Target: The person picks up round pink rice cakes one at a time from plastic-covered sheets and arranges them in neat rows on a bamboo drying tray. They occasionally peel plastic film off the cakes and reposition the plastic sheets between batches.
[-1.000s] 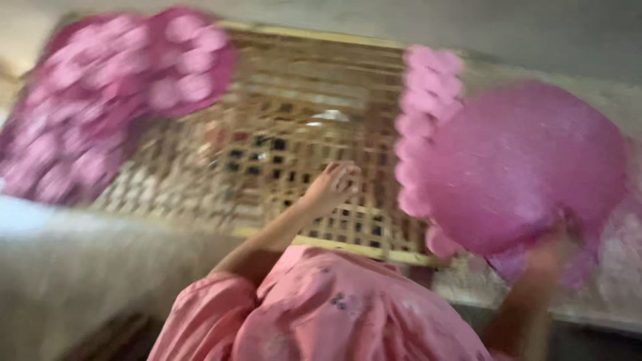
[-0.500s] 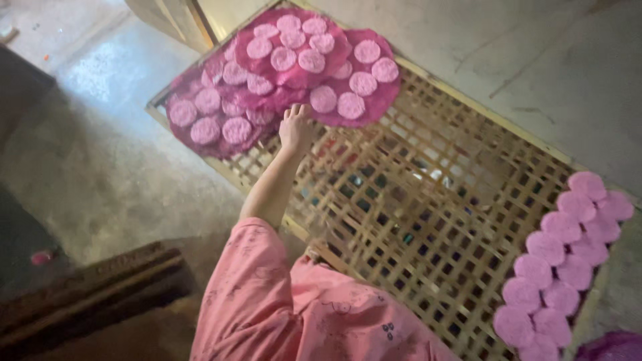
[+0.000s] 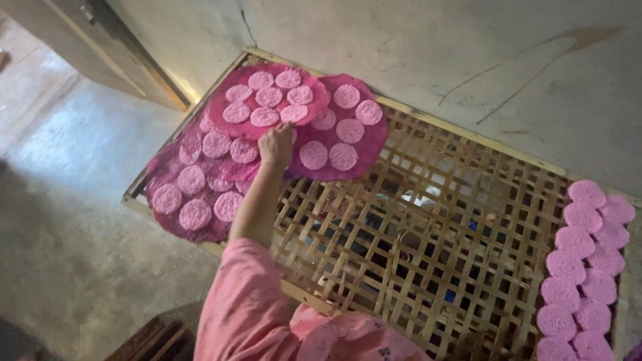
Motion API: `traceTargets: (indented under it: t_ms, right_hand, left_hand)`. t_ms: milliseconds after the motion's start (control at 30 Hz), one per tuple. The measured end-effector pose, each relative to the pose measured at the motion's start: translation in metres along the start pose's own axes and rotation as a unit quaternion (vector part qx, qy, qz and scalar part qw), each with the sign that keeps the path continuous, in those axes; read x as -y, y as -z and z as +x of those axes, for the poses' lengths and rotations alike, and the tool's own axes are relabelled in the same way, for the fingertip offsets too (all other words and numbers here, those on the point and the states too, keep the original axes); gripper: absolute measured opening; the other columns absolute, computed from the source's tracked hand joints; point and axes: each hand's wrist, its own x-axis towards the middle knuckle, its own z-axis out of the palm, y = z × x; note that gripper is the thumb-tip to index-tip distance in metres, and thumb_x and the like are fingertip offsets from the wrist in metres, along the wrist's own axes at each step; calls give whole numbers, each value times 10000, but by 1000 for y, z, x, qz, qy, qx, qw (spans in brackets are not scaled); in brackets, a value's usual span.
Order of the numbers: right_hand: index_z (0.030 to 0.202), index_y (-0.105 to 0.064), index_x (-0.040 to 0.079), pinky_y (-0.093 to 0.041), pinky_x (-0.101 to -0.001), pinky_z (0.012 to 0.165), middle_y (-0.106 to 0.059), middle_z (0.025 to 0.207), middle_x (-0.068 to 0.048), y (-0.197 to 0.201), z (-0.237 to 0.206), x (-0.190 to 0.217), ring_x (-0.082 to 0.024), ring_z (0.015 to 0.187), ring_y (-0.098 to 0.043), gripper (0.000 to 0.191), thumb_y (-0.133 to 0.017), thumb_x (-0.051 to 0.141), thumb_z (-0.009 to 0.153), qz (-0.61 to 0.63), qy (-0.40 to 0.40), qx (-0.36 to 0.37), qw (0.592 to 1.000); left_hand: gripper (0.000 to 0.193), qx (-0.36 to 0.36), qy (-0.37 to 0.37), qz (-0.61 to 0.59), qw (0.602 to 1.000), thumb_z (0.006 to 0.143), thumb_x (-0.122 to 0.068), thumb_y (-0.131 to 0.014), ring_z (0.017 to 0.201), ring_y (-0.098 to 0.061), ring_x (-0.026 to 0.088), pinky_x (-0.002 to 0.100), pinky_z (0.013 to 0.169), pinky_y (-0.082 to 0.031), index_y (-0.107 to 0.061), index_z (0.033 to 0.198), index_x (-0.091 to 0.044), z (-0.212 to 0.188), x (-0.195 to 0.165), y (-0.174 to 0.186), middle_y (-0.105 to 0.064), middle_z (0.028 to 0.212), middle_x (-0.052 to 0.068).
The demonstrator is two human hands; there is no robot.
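Left hand: my left hand (image 3: 275, 144) rests on pink discs (image 3: 267, 107) at the bamboo rack (image 3: 428, 220) far-left corner; grip unclear.
Right hand: out of view.

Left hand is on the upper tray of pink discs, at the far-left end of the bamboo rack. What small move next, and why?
Probably ease the left hand back off the upper magenta tray. It appears to rest flat, overlapping two other disc-covered trays on the bamboo rack. I can't tell whether the fingers grip its edge.
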Motion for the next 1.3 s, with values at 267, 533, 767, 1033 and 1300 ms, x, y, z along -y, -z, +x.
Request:
traceTargets:
  t_ms: [267, 533, 767, 1033, 1300]
  right_hand:
    - [1238, -631, -2, -556, -380, 914, -550, 1295, -176, 17, -31, -23, -283, 1176, -624, 144, -651, 104, 1143, 117, 40, 51, 991]
    - [1247, -660, 66, -523, -329, 801, -581, 1105, -86, 16, -92, 14, -180, 877, -579, 159, -613, 158, 1126, 166, -66, 225, 958]
    - [1158, -645, 54, -581, -313, 766, -593, 1260, -118, 45, -124, 61, -193, 982, -671, 146, -589, 141, 1055, 219, -17, 302, 927]
    - [1129, -668, 49, -566, -303, 801, -585, 1261, -135, 62, -135, 59, -212, 1038, -660, 140, -592, 90, 1019, 266, -22, 317, 910]
    - [1268, -658, 45, -565, -344, 904, -699, 1109, -92, -2, -166, 68, -187, 994, -675, 298, -613, 242, 1050, 549, -327, 440, 631]
  left_hand:
    - [123, 334, -242, -117, 903, 890, -279, -671, 723, -743, 156, 390, 583, -577, -738, 967, -210, -98, -140, 1, -734, 864, -23]
    - [514, 396, -272, -197, 855, 963, -550, -596, 1006, -694, 345, 503, 789, -586, -631, 1351, -215, -251, -273, -2, -620, 1298, 161]
    - [637, -20, -241, 20, 970, 770, -253, -573, 1253, -510, 459, 581, 953, -463, -537, 1351, 7, -196, -304, -69, -572, 1336, 243]
    - [411, 191, -250, -45, 948, 808, -190, -713, 1234, -493, 427, 524, 999, -444, -638, 1189, -57, -172, -281, -55, -582, 1257, 199]
    - [166, 250, -236, -278, 897, 879, -88, -717, 836, -699, 286, 426, 703, -584, -638, 1023, -62, -273, -305, 28, -687, 980, 128]
